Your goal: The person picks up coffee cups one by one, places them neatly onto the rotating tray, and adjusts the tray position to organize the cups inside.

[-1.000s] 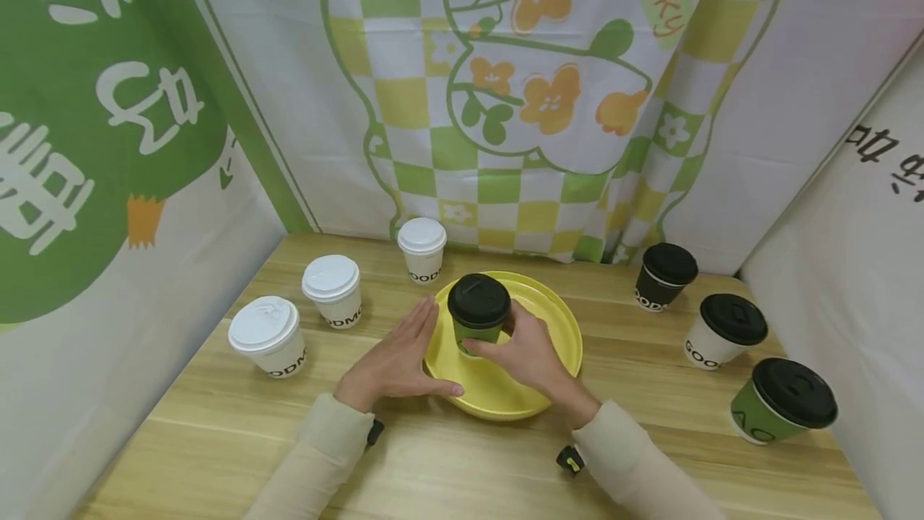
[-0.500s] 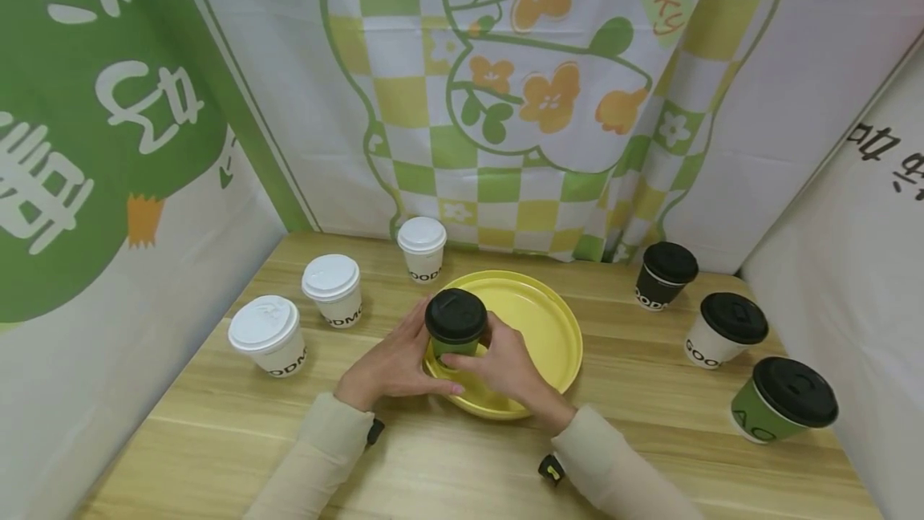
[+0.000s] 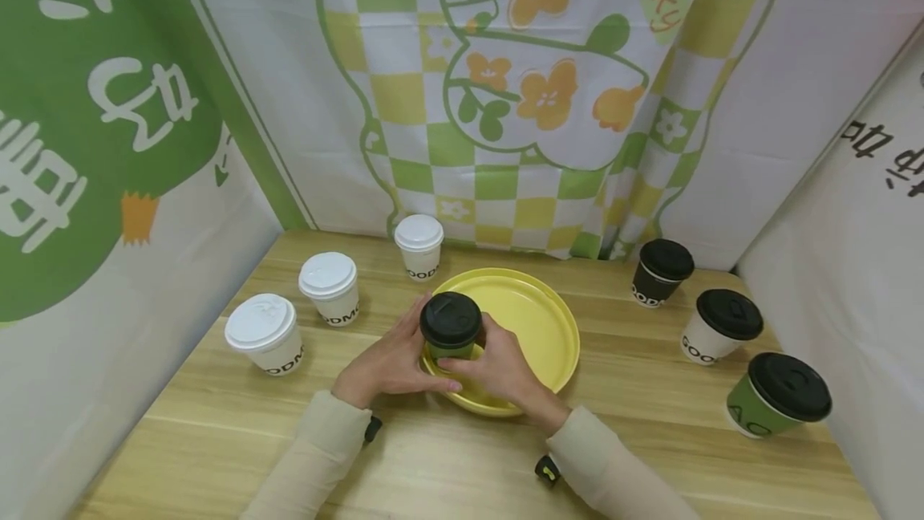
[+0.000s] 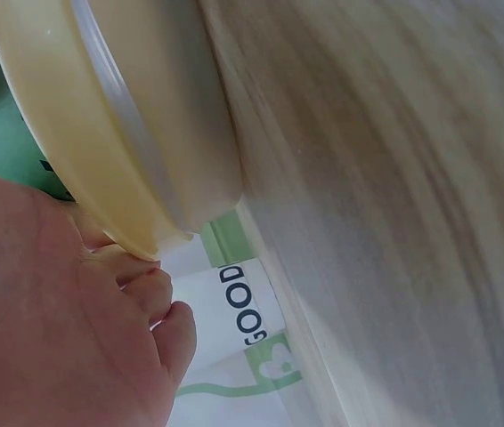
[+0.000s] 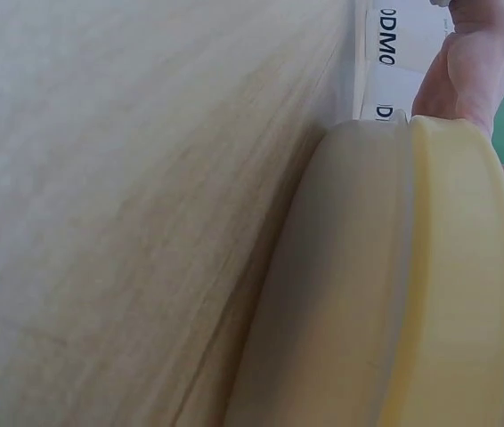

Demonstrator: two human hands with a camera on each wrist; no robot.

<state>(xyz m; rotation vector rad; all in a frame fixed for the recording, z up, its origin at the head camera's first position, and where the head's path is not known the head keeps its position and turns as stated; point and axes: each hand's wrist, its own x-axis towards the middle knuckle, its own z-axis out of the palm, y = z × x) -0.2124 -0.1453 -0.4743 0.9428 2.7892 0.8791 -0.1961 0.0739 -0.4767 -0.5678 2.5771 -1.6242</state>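
The right hand (image 3: 500, 366) grips a black-lidded green cup (image 3: 451, 326) over the left part of the yellow plate (image 3: 537, 327), while the left hand (image 3: 390, 359), thumb spread wide from extended fingers, rests against the plate's left rim, any contact with the cup indeterminable.

"Lucky" on curtain (image 3: 527, 103), "GOOD" on cup (image 4: 209, 325)

I note passing room between the yellow plate (image 3: 537, 319) and right-side black-lidded cups (image 3: 727, 318); white-lidded cups (image 3: 330, 283) obstruct leftward.
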